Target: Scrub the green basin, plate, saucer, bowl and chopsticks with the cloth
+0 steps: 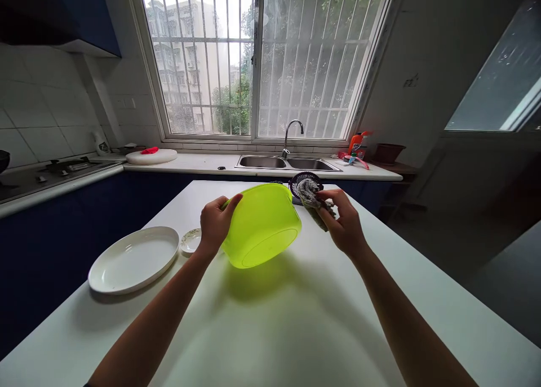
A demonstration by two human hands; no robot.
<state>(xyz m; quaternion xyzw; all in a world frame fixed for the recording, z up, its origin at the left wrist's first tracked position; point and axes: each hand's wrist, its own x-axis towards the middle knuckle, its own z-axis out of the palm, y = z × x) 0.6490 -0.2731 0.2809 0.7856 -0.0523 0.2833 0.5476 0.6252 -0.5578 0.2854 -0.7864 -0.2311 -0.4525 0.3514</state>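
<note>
A translucent yellow-green basin (264, 221) is what I have in hand, raised over the middle of the white table (270, 342) and tilted so that its round base faces the near side, with a greenish shadow cast below it. My left grip (215, 223) is closed on the basin's rim at the left, thumb pressed along the wall nearest me. My right grip (345, 226) is pinching a bunched grey cloth (307, 192) just to the right of the basin — I cannot tell from here whether the cloth touches its side. Directly beyond the cloth is a dark round ribbed object (305, 175), too covered for me to make out fully. To the left on the table I have a large white oval plate (135, 260), bare and lying flat, and just beside it a small patterned saucer (191, 240), partly hidden behind my left wrist. Farther off, under the barred window (255, 66), I see a steel double sink (262, 161) with a curved tap (286, 142). Far left of the sink lies a thick round white board (141, 158) with something red (149, 150) on top; to the sink's right there is an orange bottle (355, 145) — then a brown pot (387, 154) beyond it. A cooktop (54, 176) runs along the left wall.
</note>
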